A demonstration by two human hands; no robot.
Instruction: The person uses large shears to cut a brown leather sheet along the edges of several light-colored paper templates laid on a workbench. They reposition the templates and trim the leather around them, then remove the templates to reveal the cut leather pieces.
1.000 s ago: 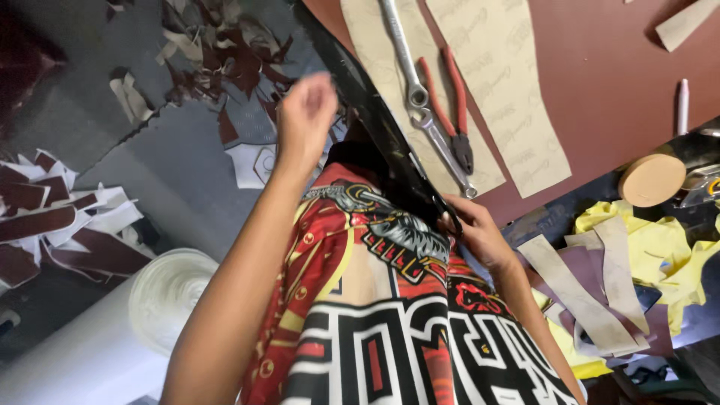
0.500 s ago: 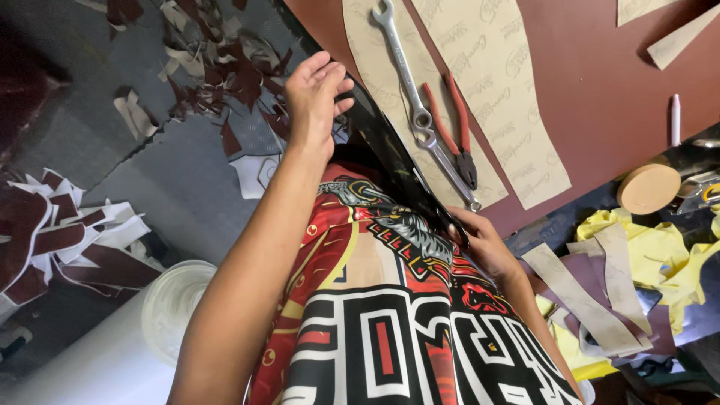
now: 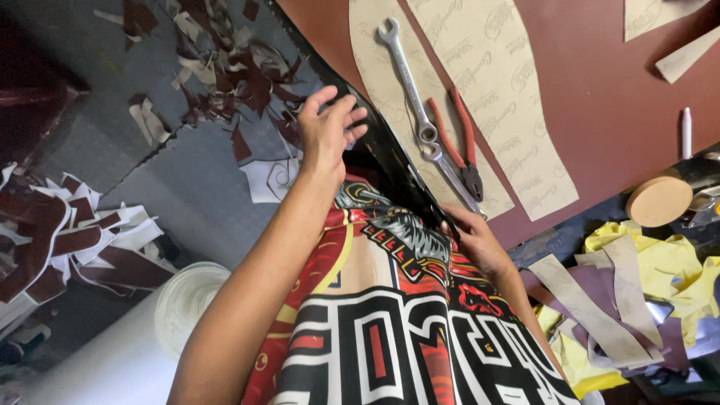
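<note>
My left hand [image 3: 330, 133] reaches out over the dark edge of a brown leather sheet [image 3: 615, 97] that hangs off the workbench, with its fingers spread and the fingertips touching that black edge. My right hand [image 3: 474, 238] is lower down the same edge. Its fingers curl around the sheet's border, just below the jaws of the red-handled pliers [image 3: 461, 142]. On the sheet lie long beige paper patterns [image 3: 499, 97], and a steel spanner [image 3: 409, 79] rests across one of them. My patterned red, black and white shirt fills the bottom of the view.
A white marker [image 3: 686, 131] lies on the sheet at the right, near a round tan disc [image 3: 658, 201]. Yellow cloth [image 3: 675, 262] and beige strips [image 3: 592, 300] lie below it. Leather scraps [image 3: 225, 67] litter the grey floor, with more at left [image 3: 67, 232], and a white roll [image 3: 187, 300] stands by my arm.
My left hand has moved down to the sheet's black edge and spread its fingers. The right hand has stayed on the edge.
</note>
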